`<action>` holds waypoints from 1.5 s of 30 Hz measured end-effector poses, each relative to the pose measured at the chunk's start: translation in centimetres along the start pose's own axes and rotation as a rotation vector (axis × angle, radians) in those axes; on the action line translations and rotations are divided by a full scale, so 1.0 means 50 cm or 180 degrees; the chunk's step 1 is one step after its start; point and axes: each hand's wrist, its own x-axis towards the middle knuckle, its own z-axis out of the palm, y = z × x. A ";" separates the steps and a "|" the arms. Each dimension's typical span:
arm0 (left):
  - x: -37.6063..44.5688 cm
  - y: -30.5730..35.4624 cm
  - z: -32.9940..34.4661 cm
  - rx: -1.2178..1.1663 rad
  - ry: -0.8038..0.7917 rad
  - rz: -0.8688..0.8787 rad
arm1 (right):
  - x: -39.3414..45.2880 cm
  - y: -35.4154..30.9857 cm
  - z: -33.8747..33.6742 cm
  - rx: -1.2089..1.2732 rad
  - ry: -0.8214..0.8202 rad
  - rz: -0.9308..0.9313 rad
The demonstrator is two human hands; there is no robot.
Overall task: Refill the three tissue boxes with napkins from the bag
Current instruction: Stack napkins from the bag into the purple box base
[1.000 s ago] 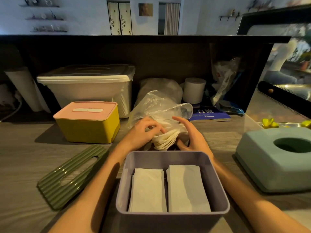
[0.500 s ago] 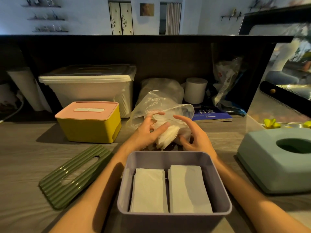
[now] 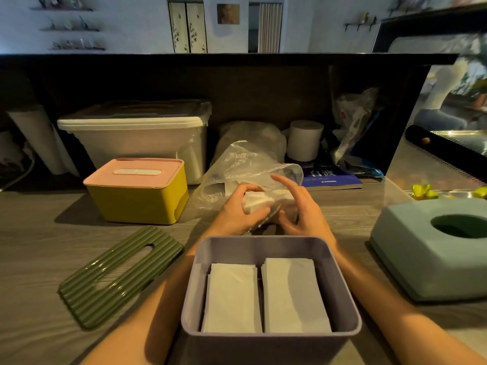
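Head camera looked down at two bare arms reaching over a wooden surface (image 3: pixel 34 241). The left hand (image 3: pixel 237 210) had its grip curled around a small white stack of napkins (image 3: pixel 254 202), with the thumb under it and the fingers over the top. The right hand (image 3: pixel 300 206) was just beside that grip, its fingers loose and spread, with the fingertips touching the clear plastic bag (image 3: pixel 245 164). The bag lay crumpled behind and around both hands, and the napkins sat at its mouth. Right below the grip, close to the person, stood a purple box (image 3: pixel 342 293) with no lid on it. Two flat white piles of napkins lay side by side inside it. Off to the left of the grip lay a ribbed green lid (image 3: pixel 121 275), flat on the surface. Farther left and a bit behind the grip stood a yellow box with a pink lid (image 3: pixel 137 191). Well to the right of the grip sat a pale blue box with a round hole (image 3: pixel 427 254) on top. Behind the bag stood a white paper roll (image 3: pixel 304 140), and a blue book (image 3: pixel 332 177) lay near it.
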 end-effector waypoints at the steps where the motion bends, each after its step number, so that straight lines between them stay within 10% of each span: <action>1: -0.002 0.005 0.012 -0.0153 0.0105 -0.0130 | 0.001 0.000 0.004 -0.0120 -0.0056 -0.0031; 28: 0.022 0.015 0.048 -0.1048 0.1243 -0.0439 | 0.000 -0.018 0.013 0.0642 -0.0067 0.0004; 39: 0.000 0.022 0.021 -0.0898 0.0742 -0.0765 | 0.005 0.007 -0.003 -0.0009 -0.0272 0.0087; 45: 0.010 -0.014 -0.015 0.0110 0.0392 -0.0046 | 0.008 0.011 -0.015 0.0337 -0.0002 -0.0108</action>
